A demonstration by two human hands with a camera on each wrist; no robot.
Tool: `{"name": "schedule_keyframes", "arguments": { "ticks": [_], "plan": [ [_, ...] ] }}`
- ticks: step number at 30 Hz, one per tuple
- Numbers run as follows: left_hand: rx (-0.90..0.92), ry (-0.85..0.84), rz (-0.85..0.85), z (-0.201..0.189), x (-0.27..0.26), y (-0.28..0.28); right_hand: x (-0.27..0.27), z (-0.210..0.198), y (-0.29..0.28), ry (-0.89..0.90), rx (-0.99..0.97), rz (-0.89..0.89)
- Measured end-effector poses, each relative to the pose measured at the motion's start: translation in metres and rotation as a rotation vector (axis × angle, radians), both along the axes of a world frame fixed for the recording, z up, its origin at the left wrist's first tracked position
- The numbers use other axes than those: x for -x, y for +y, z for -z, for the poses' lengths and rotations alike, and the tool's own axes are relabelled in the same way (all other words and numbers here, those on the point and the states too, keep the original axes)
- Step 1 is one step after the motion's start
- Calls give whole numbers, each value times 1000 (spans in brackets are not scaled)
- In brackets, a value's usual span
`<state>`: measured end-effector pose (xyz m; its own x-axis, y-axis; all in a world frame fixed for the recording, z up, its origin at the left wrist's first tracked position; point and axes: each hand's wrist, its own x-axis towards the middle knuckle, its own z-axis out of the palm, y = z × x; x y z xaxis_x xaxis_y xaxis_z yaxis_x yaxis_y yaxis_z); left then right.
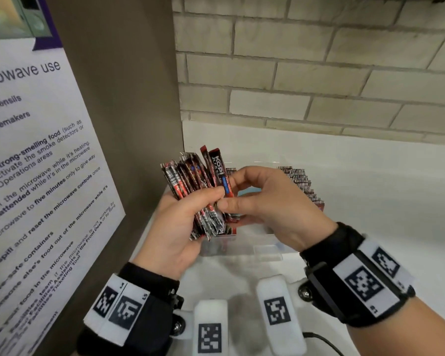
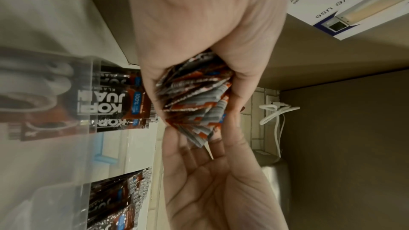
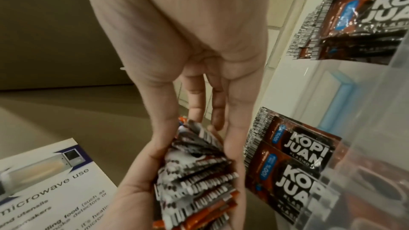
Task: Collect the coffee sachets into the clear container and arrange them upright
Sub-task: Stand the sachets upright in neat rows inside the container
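The left hand [image 1: 175, 227] grips a thick, fanned bundle of sachets [image 1: 195, 186], fingers and thumb curled round its middle, palm turned up and toward the right. The sachets are narrow red-brown and black sticks with white lettering, a small blue label and serrated silver ends; they splay unevenly, a few poking higher than the rest. The right hand [image 1: 272, 206] meets the bundle from the right, thumb and forefinger pinching a sachet at its edge, the other fingers loosely bent behind. Both hands are held together above the container [image 1: 265, 249], a clear box on the white surface [image 1: 370, 191] in the corner. Inside it, more sachets stand upright in rows [image 3: 294, 162] along the left and right walls. A microwave notice [image 1: 31, 176] hangs on the panel to the left, and a brick wall [image 1: 319, 73] stands behind.
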<state>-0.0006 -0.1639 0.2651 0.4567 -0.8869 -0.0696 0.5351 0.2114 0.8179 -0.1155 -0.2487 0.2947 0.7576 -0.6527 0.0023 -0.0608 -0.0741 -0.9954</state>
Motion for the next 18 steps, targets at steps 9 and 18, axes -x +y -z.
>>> {"name": "schedule_keyframes", "arguments": {
  "ticks": [9,18],
  "plan": [
    [-32,-22,-44,-2,-1,1,1,-2,-6,28,-123,-43],
    [-21,-86,-73,-6,6,-2,-10,-2,3,166,369,88]
  ]
}}
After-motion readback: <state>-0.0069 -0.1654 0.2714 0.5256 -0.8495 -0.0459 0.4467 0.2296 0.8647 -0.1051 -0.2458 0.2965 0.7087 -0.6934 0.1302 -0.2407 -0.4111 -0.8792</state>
